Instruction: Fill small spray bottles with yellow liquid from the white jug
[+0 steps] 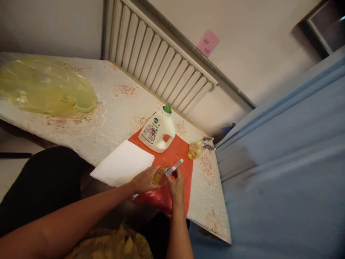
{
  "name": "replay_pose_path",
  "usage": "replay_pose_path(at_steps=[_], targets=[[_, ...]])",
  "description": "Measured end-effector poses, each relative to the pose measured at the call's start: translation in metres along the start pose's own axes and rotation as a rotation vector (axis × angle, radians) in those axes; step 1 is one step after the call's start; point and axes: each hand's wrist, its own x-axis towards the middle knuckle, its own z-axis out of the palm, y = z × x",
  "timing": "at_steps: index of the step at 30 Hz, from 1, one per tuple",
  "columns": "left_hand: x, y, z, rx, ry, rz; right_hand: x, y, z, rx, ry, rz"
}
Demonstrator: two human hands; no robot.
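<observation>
Tilted view from the head, forward and down onto nearby table [107, 108]

**Obscured and Cropped Items**

Left hand [144, 180] conceals part of bottle [159, 177]. Yellow bag [40, 88]: cropped at left edge. Blue curtain [283, 162]: cropped at right edge. Fine print on jug label [150, 131]: too small to read.

Amber bottle [158, 177], grey nozzle [174, 168], orange-red sheet [180, 151], cream jug [162, 128], pink-flowered tablecloth [107, 104]

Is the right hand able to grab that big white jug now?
Probably not yet: the right hand is busy at the small bottle, though the big white jug stands close ahead.
</observation>
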Motion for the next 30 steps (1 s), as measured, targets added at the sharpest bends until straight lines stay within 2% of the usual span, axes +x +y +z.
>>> replay_pose_path(at_steps=[4, 10, 13, 17, 20, 23, 27, 30], targets=[[0.000, -0.002, 0.002, -0.011, 0.029, 0.024, -0.001, 0.003, 0.011, -0.053, 0.100, 0.001], [0.000, 0.000, 0.001, -0.007, 0.025, 0.016, -0.008, -0.004, 0.031, -0.123, 0.342, 0.022], [0.000, -0.004, 0.003, -0.022, 0.040, 0.028, -0.011, -0.007, 0.036, -0.137, 0.408, 0.039], [0.001, -0.009, 0.009, -0.055, 0.074, 0.053, -0.011, -0.008, 0.040, -0.129, 0.436, 0.065], [0.004, -0.004, 0.012, -0.077, 0.213, 0.073, -0.012, -0.009, 0.042, -0.113, 0.437, 0.096], [0.009, 0.010, 0.011, -0.107, 0.338, 0.097, -0.013, -0.012, 0.044, -0.092, 0.438, 0.135], [0.016, 0.031, 0.004, -0.145, 0.283, 0.137, -0.012, -0.014, 0.044, -0.102, 0.452, 0.163], [0.020, 0.036, 0.002, -0.171, 0.257, 0.115, -0.012, -0.015, 0.044, -0.099, 0.446, 0.175]])
